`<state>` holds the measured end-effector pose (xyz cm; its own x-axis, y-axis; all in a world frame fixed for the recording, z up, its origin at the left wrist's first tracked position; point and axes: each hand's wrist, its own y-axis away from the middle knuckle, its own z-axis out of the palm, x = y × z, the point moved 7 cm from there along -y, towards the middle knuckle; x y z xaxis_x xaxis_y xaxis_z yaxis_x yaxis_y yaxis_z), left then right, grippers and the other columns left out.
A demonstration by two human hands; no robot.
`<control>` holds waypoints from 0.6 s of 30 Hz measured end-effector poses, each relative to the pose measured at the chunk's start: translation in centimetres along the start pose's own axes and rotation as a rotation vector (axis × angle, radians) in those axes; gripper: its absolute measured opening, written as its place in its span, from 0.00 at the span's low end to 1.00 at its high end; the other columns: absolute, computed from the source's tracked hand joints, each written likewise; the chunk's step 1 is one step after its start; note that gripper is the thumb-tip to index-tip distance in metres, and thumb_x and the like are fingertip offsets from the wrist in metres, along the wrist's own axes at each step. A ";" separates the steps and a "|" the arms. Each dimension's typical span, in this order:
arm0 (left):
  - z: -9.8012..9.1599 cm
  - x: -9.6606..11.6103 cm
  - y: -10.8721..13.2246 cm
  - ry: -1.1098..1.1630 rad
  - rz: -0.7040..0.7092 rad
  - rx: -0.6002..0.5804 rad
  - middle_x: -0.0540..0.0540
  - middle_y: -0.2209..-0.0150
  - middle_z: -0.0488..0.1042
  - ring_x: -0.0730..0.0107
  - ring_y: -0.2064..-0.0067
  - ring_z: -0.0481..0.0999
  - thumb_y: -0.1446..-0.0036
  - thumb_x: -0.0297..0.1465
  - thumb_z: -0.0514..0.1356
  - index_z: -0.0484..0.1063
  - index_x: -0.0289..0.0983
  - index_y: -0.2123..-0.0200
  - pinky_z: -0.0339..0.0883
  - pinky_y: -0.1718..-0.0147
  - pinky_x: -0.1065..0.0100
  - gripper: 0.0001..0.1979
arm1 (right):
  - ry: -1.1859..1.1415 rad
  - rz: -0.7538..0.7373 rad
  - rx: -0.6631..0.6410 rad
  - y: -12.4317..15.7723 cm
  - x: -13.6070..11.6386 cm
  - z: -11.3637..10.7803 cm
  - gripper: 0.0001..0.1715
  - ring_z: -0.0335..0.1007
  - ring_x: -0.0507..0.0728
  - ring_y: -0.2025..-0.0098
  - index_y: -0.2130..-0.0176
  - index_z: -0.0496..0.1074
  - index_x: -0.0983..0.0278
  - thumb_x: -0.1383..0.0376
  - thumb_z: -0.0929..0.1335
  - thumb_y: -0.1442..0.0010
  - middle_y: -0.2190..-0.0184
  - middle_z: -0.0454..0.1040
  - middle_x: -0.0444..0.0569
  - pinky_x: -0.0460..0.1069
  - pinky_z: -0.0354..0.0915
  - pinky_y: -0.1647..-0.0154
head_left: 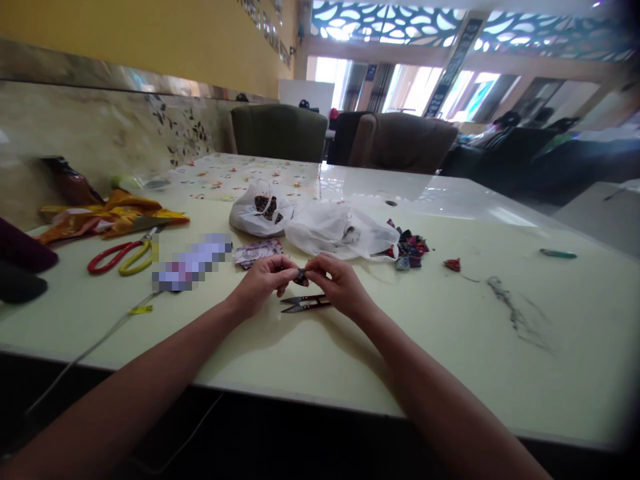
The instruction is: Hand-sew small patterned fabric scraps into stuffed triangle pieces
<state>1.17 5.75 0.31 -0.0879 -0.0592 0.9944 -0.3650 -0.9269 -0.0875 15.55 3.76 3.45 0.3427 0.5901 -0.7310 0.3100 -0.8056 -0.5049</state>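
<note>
My left hand (263, 281) and my right hand (338, 283) meet over the pale table (280, 347), both pinched on a small dark piece of fabric (301, 277) between their fingertips. Black thread snips (306, 304) lie on the table just below the hands, touching neither. Beyond my hands rest two white plastic bags (340, 230), one holding dark patterned bits (265, 205). A flat patterned fabric scrap (256, 253) lies left of my left hand.
Red and yellow scissors (123, 255) and orange cloth (107, 217) lie at the left. A pile of coloured fabric pieces (410, 249), a red scrap (453, 265), dark thread (515, 313) and a green object (557, 253) lie to the right. Armchairs (400, 141) stand behind the table.
</note>
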 end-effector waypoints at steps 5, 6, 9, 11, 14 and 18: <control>-0.4 0.3 0.0 0.053 0.046 0.059 0.50 0.75 0.73 0.80 0.79 0.62 0.51 0.35 0.68 0.72 0.34 0.71 0.59 0.80 0.74 0.10 | 0.040 0.014 0.044 -0.1 0.3 -0.7 0.08 0.62 0.51 0.70 0.72 0.69 0.64 0.68 0.67 0.41 0.74 0.68 0.43 0.47 0.59 0.66; -0.4 0.3 0.1 0.046 0.048 0.062 0.50 0.75 0.73 0.79 0.79 0.62 0.51 0.35 0.68 0.72 0.34 0.71 0.59 0.80 0.74 0.10 | 0.047 0.007 0.043 -0.1 0.2 -0.7 0.08 0.62 0.51 0.70 0.73 0.69 0.64 0.68 0.67 0.41 0.74 0.68 0.43 0.47 0.59 0.66; -0.6 0.5 0.1 0.034 0.071 0.097 0.50 0.75 0.72 0.79 0.78 0.61 0.51 0.35 0.67 0.73 0.34 0.71 0.59 0.80 0.74 0.11 | 0.061 -0.002 0.041 -0.1 -0.2 -0.7 0.06 0.64 0.51 0.69 0.71 0.70 0.64 0.68 0.67 0.41 0.73 0.69 0.44 0.47 0.59 0.67; -0.8 0.8 0.1 0.029 0.096 0.127 0.50 0.75 0.72 0.79 0.78 0.61 0.51 0.35 0.67 0.73 0.34 0.72 0.59 0.81 0.74 0.10 | 0.076 0.003 0.064 -0.1 -0.3 -0.9 0.06 0.63 0.52 0.69 0.70 0.70 0.64 0.67 0.67 0.40 0.73 0.69 0.44 0.47 0.58 0.68; -0.7 1.0 0.1 0.009 0.107 0.125 0.49 0.75 0.73 0.78 0.78 0.62 0.51 0.35 0.67 0.72 0.35 0.72 0.60 0.81 0.74 0.10 | 0.099 0.001 0.093 -0.1 -0.6 -1.1 0.10 0.61 0.51 0.72 0.74 0.68 0.63 0.67 0.66 0.40 0.76 0.66 0.42 0.47 0.57 0.69; -0.4 1.1 0.2 -0.006 0.115 0.122 0.50 0.76 0.72 0.79 0.79 0.62 0.52 0.36 0.67 0.72 0.35 0.73 0.60 0.82 0.74 0.11 | 0.118 -0.026 0.084 0.0 -1.0 -0.4 0.11 0.61 0.51 0.72 0.75 0.66 0.63 0.70 0.65 0.41 0.76 0.67 0.43 0.47 0.57 0.69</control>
<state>0.66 5.67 1.32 -0.1171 -0.1692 0.9786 -0.2378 -0.9519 -0.1930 15.53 3.16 4.33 0.4394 0.6089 -0.6604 0.2467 -0.7887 -0.5631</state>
